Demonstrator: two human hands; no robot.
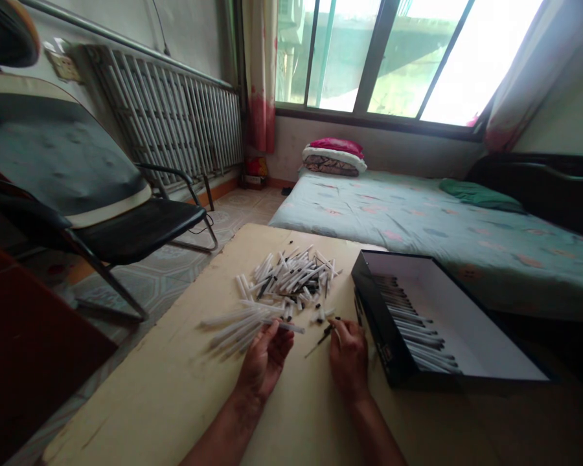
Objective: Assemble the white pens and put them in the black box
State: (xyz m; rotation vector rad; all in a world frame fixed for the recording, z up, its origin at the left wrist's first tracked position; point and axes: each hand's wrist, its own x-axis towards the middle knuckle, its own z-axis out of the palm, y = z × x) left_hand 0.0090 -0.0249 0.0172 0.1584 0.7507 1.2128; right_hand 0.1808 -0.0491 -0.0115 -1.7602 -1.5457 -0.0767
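Note:
Between the thumb and fingers of my left hand [267, 355] is a translucent white pen barrel [291, 328], its free end pointing right. My right hand [350, 356] pinches a thin black pen refill [324, 336] whose fine end slants down to the left, apart from the barrel. Beyond both hands lies a loose pile of white tubes and black pen parts [296, 272]. More clear barrels [233, 327] fan out on the table left of my left hand. A few short white pieces with black ends [319, 315] sit between the pile and my right hand.
Right of my right hand, an open black box [495, 323] with a white inside holds a row of pens [420, 327]. The pale table [140, 388] meets a bed [393, 200] at its far edge. A folding chair [140, 226] stands to the left.

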